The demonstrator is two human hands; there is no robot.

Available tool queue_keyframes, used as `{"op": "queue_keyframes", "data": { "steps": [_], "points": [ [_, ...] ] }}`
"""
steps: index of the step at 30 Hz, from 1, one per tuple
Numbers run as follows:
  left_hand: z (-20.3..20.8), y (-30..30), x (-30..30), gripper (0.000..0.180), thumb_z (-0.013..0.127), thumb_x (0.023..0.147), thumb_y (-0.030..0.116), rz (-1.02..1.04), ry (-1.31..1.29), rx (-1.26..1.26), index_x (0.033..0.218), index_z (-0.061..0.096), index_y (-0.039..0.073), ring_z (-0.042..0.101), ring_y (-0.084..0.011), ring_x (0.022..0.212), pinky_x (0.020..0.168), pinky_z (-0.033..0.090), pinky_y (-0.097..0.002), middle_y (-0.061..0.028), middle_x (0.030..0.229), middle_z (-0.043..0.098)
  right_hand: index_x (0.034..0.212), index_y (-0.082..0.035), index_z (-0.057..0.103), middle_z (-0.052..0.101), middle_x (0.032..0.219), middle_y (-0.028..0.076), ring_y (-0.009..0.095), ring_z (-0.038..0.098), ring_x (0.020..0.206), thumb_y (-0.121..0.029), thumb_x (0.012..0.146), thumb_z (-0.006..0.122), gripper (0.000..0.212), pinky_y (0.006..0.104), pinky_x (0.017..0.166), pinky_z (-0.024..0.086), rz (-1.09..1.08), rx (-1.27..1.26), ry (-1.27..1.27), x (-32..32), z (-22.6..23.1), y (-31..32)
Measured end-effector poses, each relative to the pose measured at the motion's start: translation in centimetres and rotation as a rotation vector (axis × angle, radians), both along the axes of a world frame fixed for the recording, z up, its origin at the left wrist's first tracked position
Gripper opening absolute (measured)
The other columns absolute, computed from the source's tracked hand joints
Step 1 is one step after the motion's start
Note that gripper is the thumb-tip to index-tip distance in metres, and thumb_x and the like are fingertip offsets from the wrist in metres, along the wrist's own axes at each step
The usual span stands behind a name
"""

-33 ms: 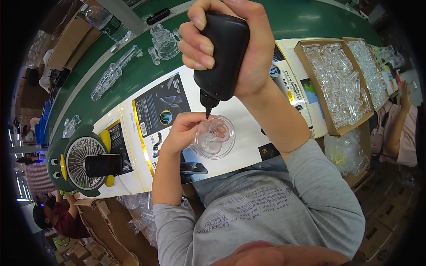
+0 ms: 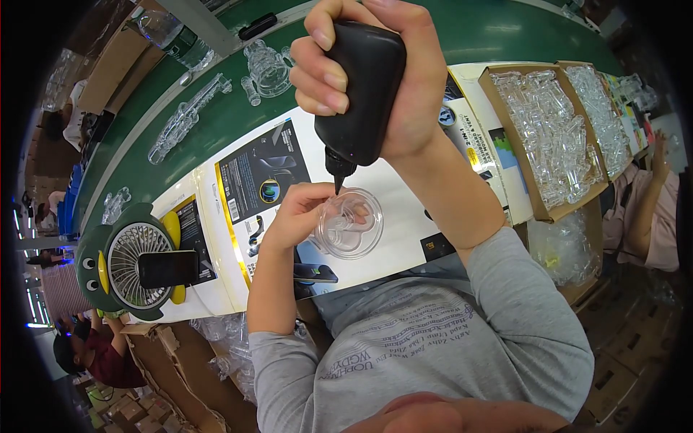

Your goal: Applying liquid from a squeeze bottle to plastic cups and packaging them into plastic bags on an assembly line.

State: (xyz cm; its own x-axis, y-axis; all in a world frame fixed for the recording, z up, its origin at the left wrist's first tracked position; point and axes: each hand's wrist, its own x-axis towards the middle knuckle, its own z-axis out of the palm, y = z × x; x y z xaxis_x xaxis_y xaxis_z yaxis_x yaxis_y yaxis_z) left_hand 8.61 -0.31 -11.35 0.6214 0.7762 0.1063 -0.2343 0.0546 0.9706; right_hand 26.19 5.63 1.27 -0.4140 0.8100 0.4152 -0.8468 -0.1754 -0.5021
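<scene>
Bottle (image 2: 364,90) black, nozzle (image 2: 338,170) tapered; piece (image 2: 348,234) round, transparent, rimmed.

Lettered darkly across grey shirt (image 2: 404,335), printed small and pale near barcode (image 2: 233,210) on black packaging panel (image 2: 261,173), set in bold dark capitals on card (image 2: 473,148) farther right

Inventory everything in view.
Squeeze bottle: one, black, upper centre
Round piece: one, clear, centre
Open cartons: two, brown, right
Small parts: many, clear, in cartons
Loose pieces: several, clear, upper left
Fan: one, green, left
Phone: one, black, at fan
Water bottle: one, clear, top left
Printed card: count unclear, mostly white, centre
Table: one, green, top
Other people: several, varied clothing, edges
Left fingers: several, bare, at round piece
Right fingers: several, bare, around squeeze bottle
</scene>
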Motion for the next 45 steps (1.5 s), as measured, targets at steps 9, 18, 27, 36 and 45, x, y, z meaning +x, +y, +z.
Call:
{"op": "queue_keyframes", "data": {
  "steps": [9, 18, 27, 36, 45],
  "points": [
    [0.3, 0.1, 0.3, 0.030, 0.059, 0.086, 0.015, -0.061, -0.017, -0.022, 0.103, 0.058, -0.009, 0.065, -0.0218, 0.083, 0.077, 0.052, -0.0317, -0.0154, 0.092, 0.065, 0.083, -0.003, 0.046, 0.046, 0.061, 0.004, 0.011, 0.045, 0.051, -0.037, 0.091, 0.037, 0.037, 0.0219, 0.051, 0.040, -0.012, 0.054, 0.005, -0.2, -0.2, -0.2],
    [0.0, 0.3, 0.2, 0.027, 0.059, 0.086, 0.013, 0.029, 0.021, -0.005, 0.102, 0.059, -0.008, 0.065, -0.0215, 0.082, 0.075, 0.051, -0.0304, -0.0151, 0.091, 0.065, 0.083, -0.004, 0.046, 0.046, 0.063, 0.005, 0.011, 0.046, 0.053, -0.041, 0.090, 0.039, 0.038, 0.0227, 0.053, 0.041, -0.004, 0.028, 0.035, 0.3, 0.0, 1.0],
    [-2.0, 2.8, -2.3, 0.043, 0.054, 0.088, 0.037, 0.267, -0.291, -0.108, 0.103, 0.056, -0.004, 0.063, -0.0259, 0.075, 0.068, 0.052, -0.0337, -0.0155, 0.088, 0.062, 0.085, -0.008, 0.045, 0.048, 0.079, 0.007, 0.021, 0.047, 0.069, -0.001, 0.071, 0.056, 0.018, 0.0311, 0.063, 0.040, -0.969, 0.843, -0.924, -0.2, -3.8, 5.9],
    [-3.4, 5.9, -3.9, 0.030, 0.050, 0.091, 0.025, 0.633, -0.690, -0.383, 0.111, 0.050, 0.002, 0.057, -0.0237, 0.094, 0.079, 0.049, -0.0342, -0.0137, 0.106, 0.058, 0.091, -0.010, 0.051, 0.053, 0.096, 0.008, 0.028, 0.048, 0.101, 0.002, 0.069, 0.056, 0.026, 0.0411, 0.100, 0.030, -0.642, 1.660, -1.566, 3.7, -14.1, 7.2],
    [-3.9, 5.9, -4.4, 0.027, 0.054, 0.083, 0.000, 0.587, -0.907, -0.244, 0.109, 0.047, 0.006, 0.057, -0.0208, 0.092, 0.079, 0.049, -0.0316, -0.0094, 0.098, 0.055, 0.139, -0.010, 0.030, 0.040, 0.135, 0.017, 0.026, 0.039, 0.124, -0.030, 0.075, 0.070, 0.078, 0.0394, 0.102, 0.031, -0.169, 0.827, -1.485, -2.0, -9.8, 2.8]
  ]
}}
